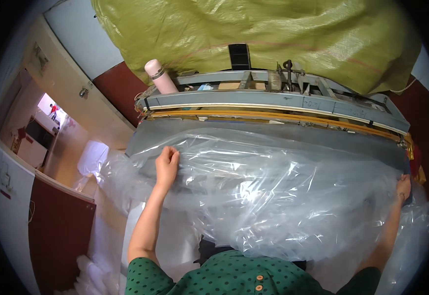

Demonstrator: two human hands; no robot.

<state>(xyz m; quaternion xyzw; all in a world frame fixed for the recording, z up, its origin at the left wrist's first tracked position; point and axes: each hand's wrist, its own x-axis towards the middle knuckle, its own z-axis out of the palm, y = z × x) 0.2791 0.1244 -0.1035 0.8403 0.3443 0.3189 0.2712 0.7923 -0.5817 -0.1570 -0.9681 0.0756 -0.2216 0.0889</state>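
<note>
A wide, shiny sheet of clear plastic film [253, 191] is spread over the grey table [190, 128] and sags over its near edge toward my body. My left hand [167, 164] is closed, its fingers pinching the film near the left part of the table. Far to the right, my right hand [403, 187] is closed on the film at the table's right edge. Between my hands the film lies creased and bunched, thicker at the front. Beyond it runs a long machine bar [273, 101], grey metal with an orange strip along its near side.
A pink thermos flask [161, 77] leans on the machine frame's left end. Yellow-green woven sheeting [263, 34] hangs behind. An open door [81, 83] stands at left, with another room beyond. More clear film [99, 270] is heaped on the floor at lower left.
</note>
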